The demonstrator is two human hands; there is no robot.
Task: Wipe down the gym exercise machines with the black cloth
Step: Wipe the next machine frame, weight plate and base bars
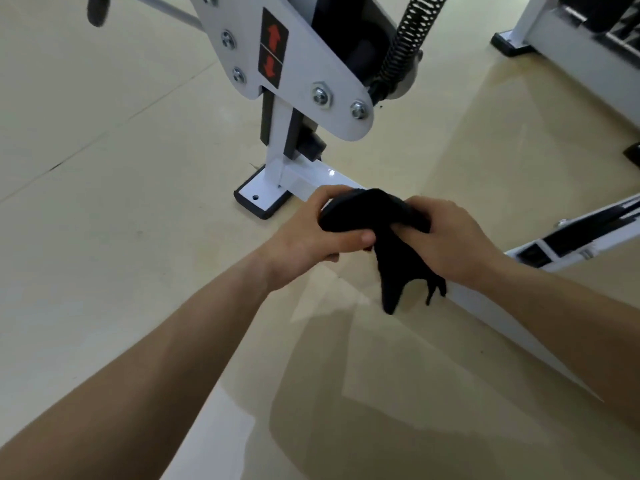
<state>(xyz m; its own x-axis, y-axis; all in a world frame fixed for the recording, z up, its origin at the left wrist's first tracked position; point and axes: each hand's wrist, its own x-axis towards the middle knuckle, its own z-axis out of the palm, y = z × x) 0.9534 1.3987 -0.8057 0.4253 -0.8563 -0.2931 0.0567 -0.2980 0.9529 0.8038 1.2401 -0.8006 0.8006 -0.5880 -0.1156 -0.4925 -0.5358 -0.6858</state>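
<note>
Probably up-down arrow sticker (273, 46) on machine (306, 64)

The floor (104, 254) is smooth and pale cream, with a glossy finish that takes soft reflections. A thin seam (138, 112) runs diagonally across its far left part, with a small dark mark (55, 165) on it. The left side lies evenly lit and lighter. Broad tan shadows (381, 382) with angular edges spread over the right and near parts, and a whitish patch of reflected light (221, 431) shows near the bottom
</note>
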